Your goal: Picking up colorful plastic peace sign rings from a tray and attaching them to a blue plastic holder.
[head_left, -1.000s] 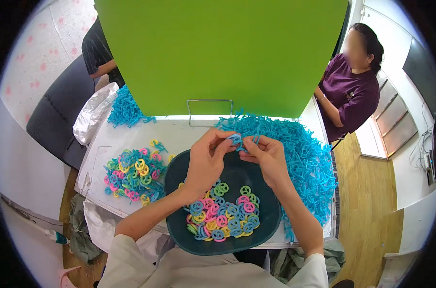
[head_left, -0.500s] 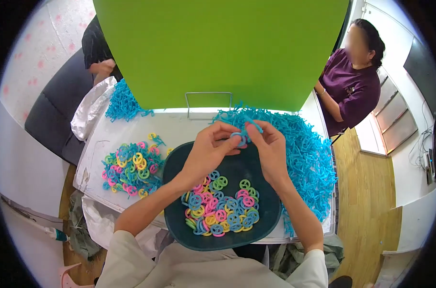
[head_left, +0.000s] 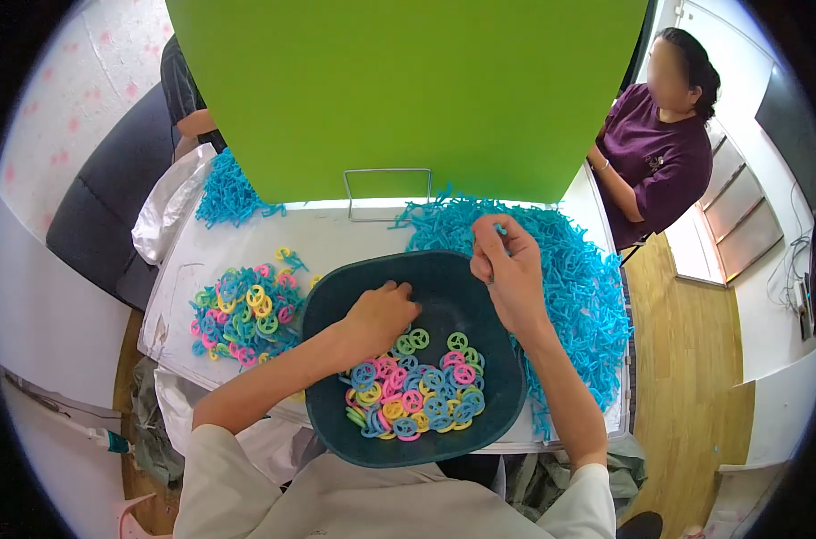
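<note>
My left hand (head_left: pixel 380 318) is inside the dark green basin (head_left: pixel 322 422), fingers curled down above its left part. What they hold, if anything, is hidden. Beside it lies a heap of small plastic rings with spokes (head_left: pixel 417 395), in pink, blue, yellow and green. Over the basin's right rim, my right hand (head_left: pixel 513 269) is closed, pinching a small blue plastic peg (head_left: pixel 500 230) between thumb and fingers. Just beyond that hand spreads a big pile of similar blue pegs (head_left: pixel 578 278).
Left of the basin, a pile of rings joined with blue pegs (head_left: pixel 246 310) lies on the white table (head_left: pixel 179 287). A smaller blue pile (head_left: pixel 233 189) is farther back. A green panel (head_left: pixel 408 99) with a wire stand (head_left: pixel 388 171) rises behind. A person in purple (head_left: pixel 664 153) sits right.
My hands have parted. The left went down and left into the basin, and the blue ring it held no longer shows. The right stayed near the peg pile, its fingers turned upward.
</note>
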`<state>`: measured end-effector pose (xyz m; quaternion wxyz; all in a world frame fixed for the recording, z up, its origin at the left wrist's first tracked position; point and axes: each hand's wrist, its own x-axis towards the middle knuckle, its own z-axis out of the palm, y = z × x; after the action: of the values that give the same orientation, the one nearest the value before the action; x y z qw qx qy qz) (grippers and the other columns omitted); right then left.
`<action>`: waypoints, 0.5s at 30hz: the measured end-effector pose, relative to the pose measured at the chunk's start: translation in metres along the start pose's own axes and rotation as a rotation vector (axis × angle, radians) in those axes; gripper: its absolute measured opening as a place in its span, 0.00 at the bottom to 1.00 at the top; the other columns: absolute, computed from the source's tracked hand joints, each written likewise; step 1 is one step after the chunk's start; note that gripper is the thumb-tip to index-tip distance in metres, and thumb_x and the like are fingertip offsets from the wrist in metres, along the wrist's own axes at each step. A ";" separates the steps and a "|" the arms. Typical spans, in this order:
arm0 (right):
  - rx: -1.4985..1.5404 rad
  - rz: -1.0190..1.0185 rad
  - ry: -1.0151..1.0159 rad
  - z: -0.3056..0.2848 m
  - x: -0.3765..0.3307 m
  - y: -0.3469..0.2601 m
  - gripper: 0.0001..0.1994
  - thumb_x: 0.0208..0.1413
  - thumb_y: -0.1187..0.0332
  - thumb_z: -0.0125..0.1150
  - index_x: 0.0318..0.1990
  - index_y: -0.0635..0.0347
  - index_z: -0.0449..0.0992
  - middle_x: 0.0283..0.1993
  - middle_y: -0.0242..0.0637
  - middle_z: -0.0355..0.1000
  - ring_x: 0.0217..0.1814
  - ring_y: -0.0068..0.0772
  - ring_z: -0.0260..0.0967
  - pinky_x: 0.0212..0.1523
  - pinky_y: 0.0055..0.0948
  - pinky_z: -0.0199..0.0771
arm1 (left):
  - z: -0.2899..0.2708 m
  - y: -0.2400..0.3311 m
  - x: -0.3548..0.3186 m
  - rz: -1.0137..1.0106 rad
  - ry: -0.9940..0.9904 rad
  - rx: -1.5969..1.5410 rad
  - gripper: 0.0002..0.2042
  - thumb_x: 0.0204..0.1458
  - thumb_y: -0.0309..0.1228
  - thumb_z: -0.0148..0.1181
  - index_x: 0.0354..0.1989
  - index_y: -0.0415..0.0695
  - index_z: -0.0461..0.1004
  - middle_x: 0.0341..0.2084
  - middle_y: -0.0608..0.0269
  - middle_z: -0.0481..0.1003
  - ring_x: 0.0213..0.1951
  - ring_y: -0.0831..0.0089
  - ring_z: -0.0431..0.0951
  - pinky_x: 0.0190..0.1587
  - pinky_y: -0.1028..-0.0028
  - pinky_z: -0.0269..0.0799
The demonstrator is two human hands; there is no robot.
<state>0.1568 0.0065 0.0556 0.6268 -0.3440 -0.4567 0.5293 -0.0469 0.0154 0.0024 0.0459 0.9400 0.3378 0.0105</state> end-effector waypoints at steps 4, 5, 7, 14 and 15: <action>-0.146 -0.012 0.097 0.012 -0.003 -0.013 0.05 0.57 0.70 0.60 0.37 0.60 0.72 0.26 0.25 0.64 0.20 0.10 0.53 0.19 0.16 0.51 | -0.010 0.000 0.003 -0.024 -0.018 -0.167 0.13 0.41 0.26 0.65 0.38 0.42 0.76 0.32 0.53 0.73 0.34 0.56 0.76 0.36 0.61 0.74; -0.147 -0.016 0.096 0.010 -0.003 -0.011 0.05 0.57 0.70 0.60 0.37 0.60 0.72 0.26 0.25 0.64 0.20 0.10 0.53 0.19 0.16 0.51 | -0.016 0.003 0.005 -0.067 0.202 -0.336 0.13 0.42 0.25 0.65 0.39 0.42 0.76 0.31 0.53 0.74 0.33 0.58 0.77 0.35 0.63 0.74; -0.421 -0.166 0.033 0.001 -0.001 -0.004 0.07 0.55 0.71 0.62 0.40 0.61 0.73 0.27 0.26 0.66 0.20 0.10 0.56 0.19 0.15 0.52 | -0.042 0.014 0.009 -0.212 0.480 -0.715 0.09 0.48 0.23 0.60 0.39 0.38 0.75 0.26 0.53 0.75 0.30 0.59 0.77 0.38 0.70 0.76; -0.464 -0.141 -0.069 0.013 -0.005 -0.012 0.13 0.55 0.72 0.61 0.48 0.62 0.73 0.31 0.29 0.70 0.27 0.14 0.66 0.24 0.15 0.65 | -0.081 0.015 0.015 -0.156 0.598 -1.468 0.13 0.58 0.28 0.55 0.51 0.38 0.73 0.43 0.60 0.76 0.40 0.76 0.77 0.43 0.75 0.77; -0.434 -0.139 -0.099 0.014 -0.004 -0.010 0.13 0.55 0.73 0.62 0.48 0.62 0.73 0.32 0.30 0.71 0.30 0.16 0.68 0.27 0.17 0.68 | -0.081 0.015 0.015 -0.158 0.604 -1.465 0.13 0.58 0.28 0.55 0.51 0.38 0.73 0.43 0.60 0.76 0.40 0.76 0.77 0.43 0.75 0.77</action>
<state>0.1471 0.0000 0.0686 0.5499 -0.4119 -0.6129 0.3903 -0.0299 0.0199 0.0840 0.5594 0.6004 0.3086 0.4811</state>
